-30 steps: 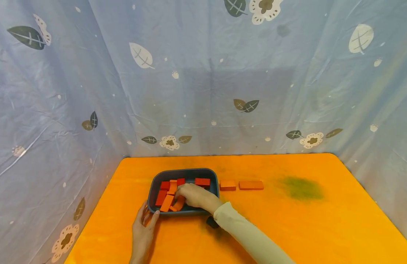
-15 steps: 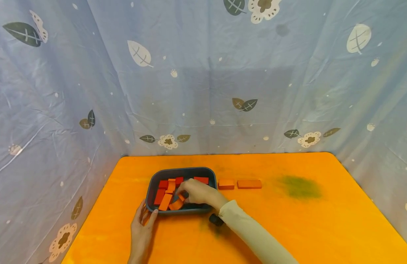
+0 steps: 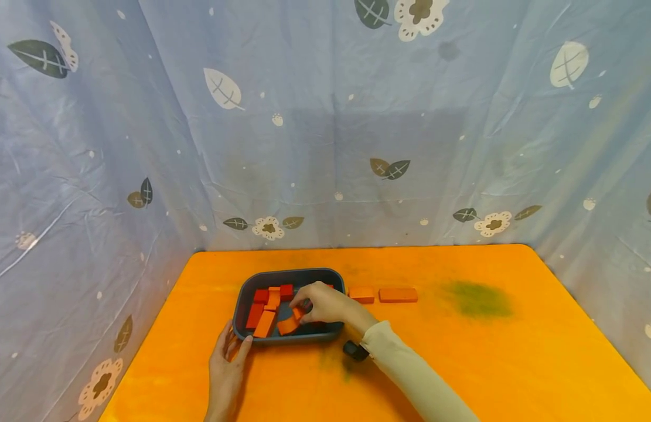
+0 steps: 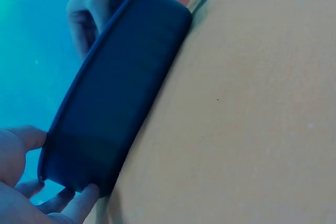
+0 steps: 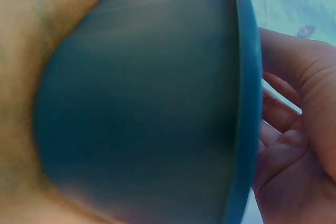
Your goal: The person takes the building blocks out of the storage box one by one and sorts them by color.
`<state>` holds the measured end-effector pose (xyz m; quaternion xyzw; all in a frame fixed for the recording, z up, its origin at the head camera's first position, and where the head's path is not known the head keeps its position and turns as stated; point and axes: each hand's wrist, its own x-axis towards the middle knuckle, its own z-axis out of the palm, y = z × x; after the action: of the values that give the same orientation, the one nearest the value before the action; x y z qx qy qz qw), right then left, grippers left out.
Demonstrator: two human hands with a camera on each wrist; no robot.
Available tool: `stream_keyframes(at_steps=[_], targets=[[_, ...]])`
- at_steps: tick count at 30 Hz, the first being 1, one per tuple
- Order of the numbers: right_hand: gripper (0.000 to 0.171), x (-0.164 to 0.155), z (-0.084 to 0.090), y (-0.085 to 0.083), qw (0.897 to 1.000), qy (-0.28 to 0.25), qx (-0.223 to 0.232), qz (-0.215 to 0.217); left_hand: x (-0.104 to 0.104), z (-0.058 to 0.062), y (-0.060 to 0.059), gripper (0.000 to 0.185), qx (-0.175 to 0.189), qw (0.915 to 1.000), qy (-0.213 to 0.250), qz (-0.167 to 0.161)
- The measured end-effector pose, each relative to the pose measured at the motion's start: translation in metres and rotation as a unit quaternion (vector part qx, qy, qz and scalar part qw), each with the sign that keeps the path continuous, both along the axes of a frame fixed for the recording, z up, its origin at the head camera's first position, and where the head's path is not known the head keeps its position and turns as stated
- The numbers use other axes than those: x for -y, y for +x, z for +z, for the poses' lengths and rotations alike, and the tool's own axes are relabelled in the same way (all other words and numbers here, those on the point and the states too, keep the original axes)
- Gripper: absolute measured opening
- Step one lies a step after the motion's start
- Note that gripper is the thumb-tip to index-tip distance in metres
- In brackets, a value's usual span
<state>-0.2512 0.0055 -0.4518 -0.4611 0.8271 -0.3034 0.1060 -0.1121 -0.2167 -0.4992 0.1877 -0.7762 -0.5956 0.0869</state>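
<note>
A dark blue-grey tray (image 3: 290, 340) with raised walls stands on the orange table and contains several red and orange blocks. My left hand (image 3: 227, 363) grips its near left corner; in the left wrist view, the thumb is at the rim of the tray (image 4: 115, 93) and the fingers touch its end wall. My right hand (image 3: 325, 303) reaches over the right side of the tray, pinching an orange block (image 3: 288, 324) with a curved-looking side. In the right wrist view, the tray wall hides the fingertips and block.
Two orange blocks, a shorter one (image 3: 362, 295) and a longer one (image 3: 398, 295), lie in a row right of the tray. A patterned blue curtain (image 3: 330, 146) surrounds the table (image 3: 488, 363). A black device (image 3: 355, 350) sits at my right wrist.
My right hand has shifted right and slightly up within the tray, and the orange block at its fingers has moved right and turned. The left hand stays at the tray's corner.
</note>
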Motion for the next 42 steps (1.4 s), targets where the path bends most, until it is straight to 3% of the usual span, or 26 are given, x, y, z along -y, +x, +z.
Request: stream_keyframes(at_steps=[13,22,42], targets=[[0.037,-0.027,-0.012,0.0,0.993,-0.106,0.052,-0.028,0.001,0.0,0.0,0.073,0.006,1.0,-0.001,0.001],[0.037,-0.046,-0.015,-0.002,0.976,-0.177,0.118,-0.04,0.001,0.0,0.0,0.074,0.007,0.9999,-0.005,0.008],[0.041,-0.104,-0.016,0.0,0.956,-0.223,0.137,-0.136,-0.001,0.001,-0.001,0.074,0.008,0.9999,-0.01,0.007]])
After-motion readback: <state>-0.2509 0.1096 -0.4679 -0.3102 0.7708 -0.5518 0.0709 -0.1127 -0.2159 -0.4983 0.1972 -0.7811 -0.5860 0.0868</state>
